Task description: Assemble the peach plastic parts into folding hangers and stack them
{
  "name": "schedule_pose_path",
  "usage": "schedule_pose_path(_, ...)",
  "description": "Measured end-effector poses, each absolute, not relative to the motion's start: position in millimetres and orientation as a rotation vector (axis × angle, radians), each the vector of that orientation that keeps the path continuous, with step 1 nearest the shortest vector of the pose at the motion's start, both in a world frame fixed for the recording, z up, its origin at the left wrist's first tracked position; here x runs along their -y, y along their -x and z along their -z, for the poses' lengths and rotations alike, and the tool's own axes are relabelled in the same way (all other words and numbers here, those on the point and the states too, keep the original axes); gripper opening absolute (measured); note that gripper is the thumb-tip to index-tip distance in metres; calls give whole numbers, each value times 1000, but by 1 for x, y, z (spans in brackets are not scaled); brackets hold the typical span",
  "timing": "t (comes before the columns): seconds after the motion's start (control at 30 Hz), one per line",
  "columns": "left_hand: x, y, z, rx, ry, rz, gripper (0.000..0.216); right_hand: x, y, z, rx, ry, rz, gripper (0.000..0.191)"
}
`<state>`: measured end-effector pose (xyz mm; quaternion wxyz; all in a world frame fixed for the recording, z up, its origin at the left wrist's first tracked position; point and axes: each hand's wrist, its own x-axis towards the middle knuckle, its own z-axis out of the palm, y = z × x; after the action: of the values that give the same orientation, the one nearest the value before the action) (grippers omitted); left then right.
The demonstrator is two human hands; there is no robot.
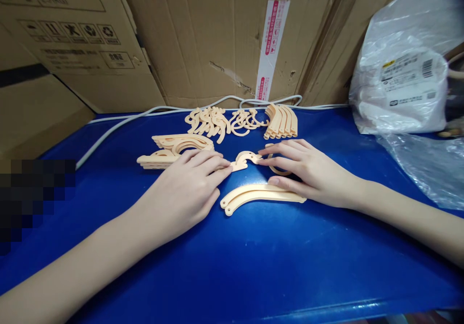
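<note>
Beige plastic pieces that look like clothes hanger parts lie on the blue table. My left hand (194,181) reaches in from the left, its fingertips closed on the left end of a small curved hanger piece (248,157). My right hand (306,171) lies with fingers spread, two fingertips at that piece's right end. Beneath these fingers a hanger hook (279,171) is partly hidden. Two long curved hanger arms (259,196) lie side by side in front, the right thumb touching them at the back. Beside my left hand is a stack of hanger arms (155,160), partly covered by it.
Along the back lie a pile of small curved pieces (208,122), several hooks (242,122) and a row of hanger arms (282,122). A white cable (155,109) runs behind them. Cardboard boxes (210,38) wall the back; a clear plastic bag (402,87) sits at right.
</note>
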<state>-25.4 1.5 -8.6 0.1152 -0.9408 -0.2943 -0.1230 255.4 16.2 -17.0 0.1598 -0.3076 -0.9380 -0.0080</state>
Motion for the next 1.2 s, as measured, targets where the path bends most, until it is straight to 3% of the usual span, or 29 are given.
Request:
schedule_pose_path(0.33,0,23,7,912,2792,440,40,-21,-264,15,2629,881,8,35)
schedule_pose_path(0.53,7,19,5,1035,2887,631,27,-34,-278,17,2561,918,83,32)
schedule_pose_path(1.03,15,6,11,1085,3001,554,14,-41,-276,22,2611,895,621,27)
schedule_pose_path(1.2,15,1,12,1085,2948,495,16,-39,-273,20,2669,890,675,33)
